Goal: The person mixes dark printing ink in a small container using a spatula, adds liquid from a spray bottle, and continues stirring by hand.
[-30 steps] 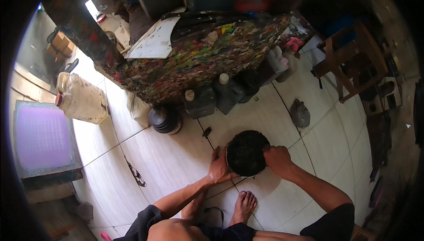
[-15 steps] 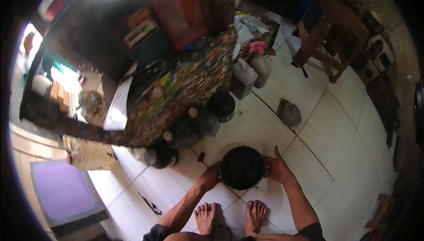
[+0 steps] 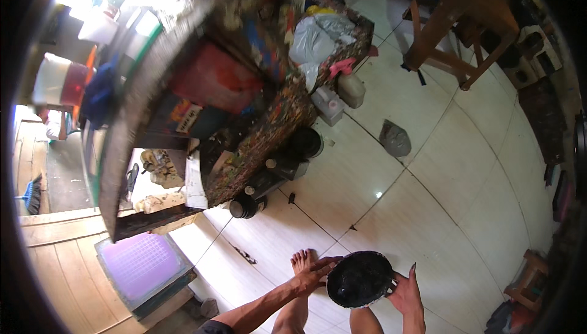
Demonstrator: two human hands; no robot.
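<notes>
A round tub (image 3: 359,280), black inside with a smeared, pale-edged rim, is between my hands above the floor in front of my legs. My left hand (image 3: 319,274) grips it on the left, fingers against the rim. On the opposite side, my right hand (image 3: 406,293) supports it with the fingers at its wall and the thumb sticking up. The tub looks slightly tilted. What fills it, beyond a dark wet-looking surface, I cannot make out.
A paint-crusted bench (image 3: 269,144) stands ahead on the left, with dark bottles (image 3: 247,204) and a grey jug (image 3: 328,106) at its foot. A grey bag-like lump (image 3: 395,139) lies on the tiles. A wooden stool (image 3: 465,22) stands far right; a purple-meshed screen frame (image 3: 143,267) lies left.
The tub has come nearer to my body and a little to the right, held by both hands. My view has shifted, showing more of the left side of the room.
</notes>
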